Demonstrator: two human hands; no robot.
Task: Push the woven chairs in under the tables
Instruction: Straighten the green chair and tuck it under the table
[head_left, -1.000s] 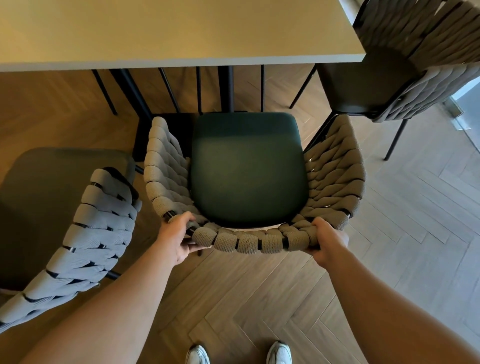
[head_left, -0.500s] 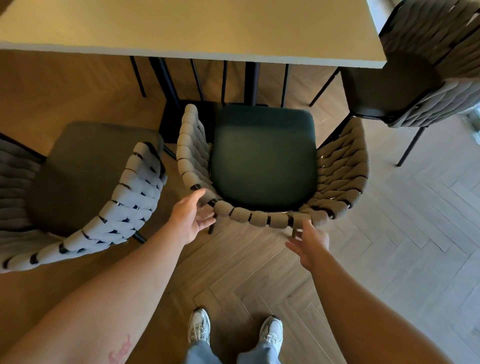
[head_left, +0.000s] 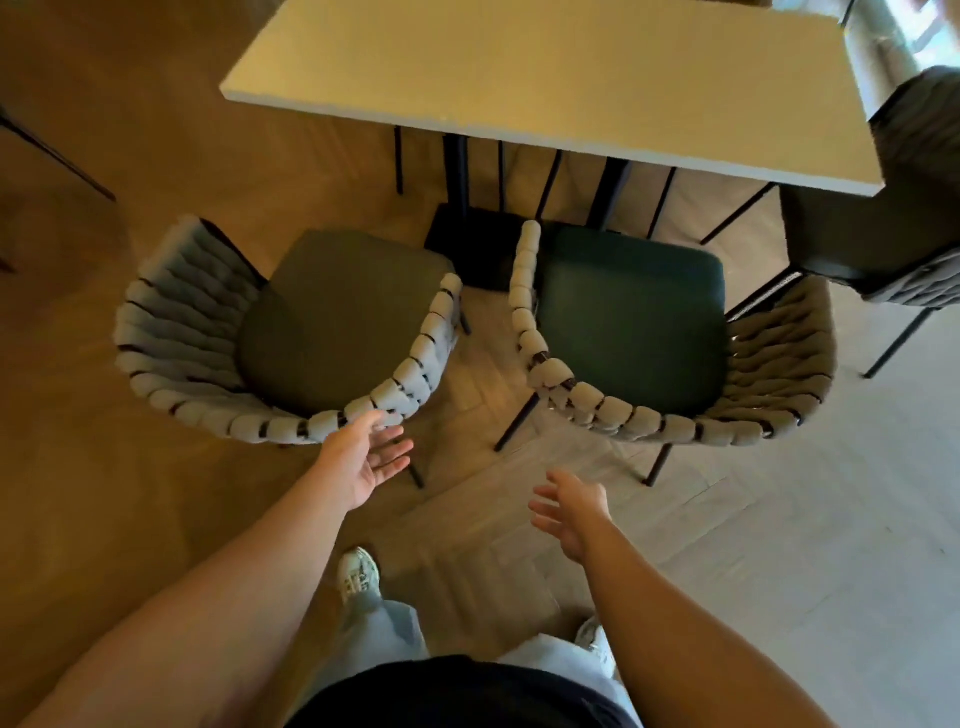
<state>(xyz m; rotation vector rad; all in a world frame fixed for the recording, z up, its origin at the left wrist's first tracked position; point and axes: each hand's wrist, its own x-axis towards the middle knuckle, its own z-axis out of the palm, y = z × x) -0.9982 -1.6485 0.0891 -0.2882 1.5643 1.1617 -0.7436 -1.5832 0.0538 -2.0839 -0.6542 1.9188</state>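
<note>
My left hand spread at the rim of the grey woven olive-seated chair, my right hand open in mid-air, near the beige woven green-seated chair, pale rectangular table beyond

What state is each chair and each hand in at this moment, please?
olive-seated chair: stands out from the table, turned at an angle.
dark green-seated chair: faces the table, seat fully visible, unheld.
third chair: at the table's end, partly hidden by its corner.
left hand: open, fingertips at the olive-seated chair's back rim; contact unclear.
right hand: open, in the air, holding nothing.
</note>
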